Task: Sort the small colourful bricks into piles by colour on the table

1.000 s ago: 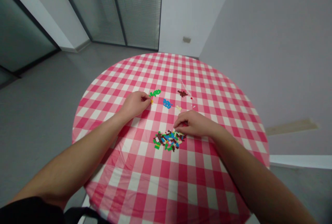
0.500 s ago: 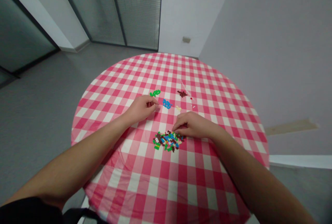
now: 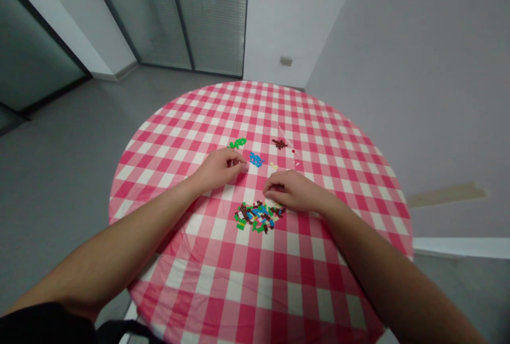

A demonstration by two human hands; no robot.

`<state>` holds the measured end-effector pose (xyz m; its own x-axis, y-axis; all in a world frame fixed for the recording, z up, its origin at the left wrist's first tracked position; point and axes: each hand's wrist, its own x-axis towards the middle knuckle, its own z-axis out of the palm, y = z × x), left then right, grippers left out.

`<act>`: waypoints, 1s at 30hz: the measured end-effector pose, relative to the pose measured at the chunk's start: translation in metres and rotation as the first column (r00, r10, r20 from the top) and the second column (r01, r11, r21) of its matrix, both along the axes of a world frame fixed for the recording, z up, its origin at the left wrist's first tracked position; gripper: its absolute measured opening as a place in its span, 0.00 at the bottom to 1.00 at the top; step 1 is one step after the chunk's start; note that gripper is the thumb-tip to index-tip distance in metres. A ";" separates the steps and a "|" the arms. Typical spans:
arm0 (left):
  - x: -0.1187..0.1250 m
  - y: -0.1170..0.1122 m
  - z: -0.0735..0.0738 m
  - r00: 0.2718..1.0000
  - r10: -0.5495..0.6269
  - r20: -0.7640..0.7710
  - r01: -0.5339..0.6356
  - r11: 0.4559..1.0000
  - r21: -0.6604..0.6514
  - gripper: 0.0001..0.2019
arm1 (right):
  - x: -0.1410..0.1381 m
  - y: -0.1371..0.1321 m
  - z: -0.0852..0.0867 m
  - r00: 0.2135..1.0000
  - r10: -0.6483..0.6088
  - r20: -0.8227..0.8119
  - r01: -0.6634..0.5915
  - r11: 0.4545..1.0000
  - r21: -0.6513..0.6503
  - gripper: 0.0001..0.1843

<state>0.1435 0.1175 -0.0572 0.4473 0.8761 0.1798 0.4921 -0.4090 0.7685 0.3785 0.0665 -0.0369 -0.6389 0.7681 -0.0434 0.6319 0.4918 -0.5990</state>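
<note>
- My left hand (image 3: pixel 220 169) sits over the table's middle, fingers loosely curled and pointing toward the blue bricks. I can't tell whether it pinches anything small.
- My right hand (image 3: pixel 289 191) is curled downward just above the far edge of the mixed pile. I can't tell whether its fingertips (image 3: pixel 266 187) grip a piece.
- The mixed pile of small plastic bricks (image 3: pixel 260 216) lies just nearer me than the table's centre, with green, blue, brown, white and yellow pieces jumbled together.
- Toward the far edge, sorted groups sit apart: green bricks (image 3: pixel 238 143) just beyond my left hand, blue bricks (image 3: pixel 256 160) to their right, and brown bricks (image 3: pixel 279 144) further right.
- A pale yellow brick (image 3: pixel 273 165) lies just beyond my right hand, and a tiny red piece (image 3: pixel 293 151) lies right of the brown bricks.
- Everything rests on a round table with a red-and-white gingham cloth (image 3: pixel 255 291).
- Beyond it are a grey floor (image 3: pixel 79 137) and glass partitions with blinds (image 3: pixel 211 15).
</note>
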 end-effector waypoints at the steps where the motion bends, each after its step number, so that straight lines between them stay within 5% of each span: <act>1: 0.001 -0.001 -0.001 0.999 -0.021 0.026 0.021 1.000 0.020 0.08 | -0.001 0.001 -0.002 0.998 -0.046 -0.032 0.046 0.999 0.011 0.08; 10: 0.013 -0.014 -0.006 0.963 -0.256 0.080 0.233 0.946 0.225 0.03 | -0.012 0.005 -0.014 0.910 -0.292 -0.293 0.282 0.956 -0.078 0.10; 22: 0.015 -0.014 -0.006 0.959 -0.257 0.116 0.212 0.929 0.305 0.03 | -0.013 0.005 -0.018 0.866 -0.303 -0.397 0.243 0.950 -0.196 0.11; 30: 0.013 -0.013 -0.006 0.963 -0.247 0.105 0.212 0.941 0.264 0.02 | -0.010 0.006 -0.025 0.865 -0.328 -0.380 0.288 0.944 -0.159 0.12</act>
<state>0.1566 0.1045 -0.0631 0.5874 0.6723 0.4505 0.2613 -0.6844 0.6807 0.3685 0.0720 -0.0621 -0.3487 0.9337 0.0810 0.4419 0.2400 -0.8643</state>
